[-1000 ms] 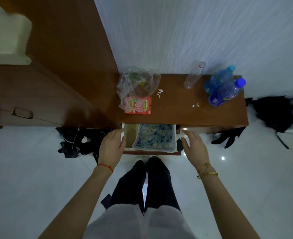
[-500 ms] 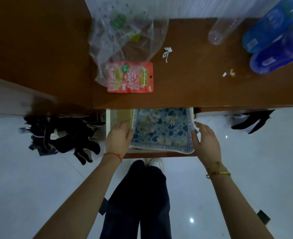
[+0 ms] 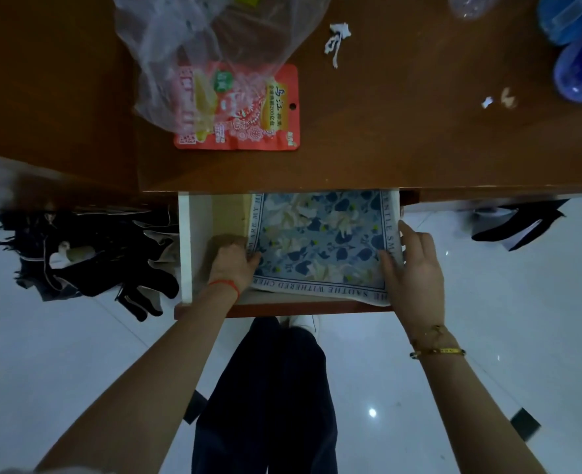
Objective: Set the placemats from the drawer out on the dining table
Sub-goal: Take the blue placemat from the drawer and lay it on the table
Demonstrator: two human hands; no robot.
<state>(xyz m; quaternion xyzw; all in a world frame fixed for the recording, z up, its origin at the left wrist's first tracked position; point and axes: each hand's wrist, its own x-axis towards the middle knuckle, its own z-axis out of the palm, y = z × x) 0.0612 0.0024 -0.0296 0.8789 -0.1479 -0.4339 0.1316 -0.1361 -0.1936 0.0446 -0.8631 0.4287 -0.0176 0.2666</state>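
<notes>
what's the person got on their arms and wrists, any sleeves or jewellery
Both forearms are bare, with no sleeves in view. The left hand has a thin red string bracelet round the wrist. The right hand has two gold pieces on its wrist: a slim chain bracelet and, just behind it, a solid gold bangle. No rings or watch can be seen.

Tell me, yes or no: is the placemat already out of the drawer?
No. The floral placemat lies inside the open drawer, with the left hand and right hand at its two side edges.
</notes>
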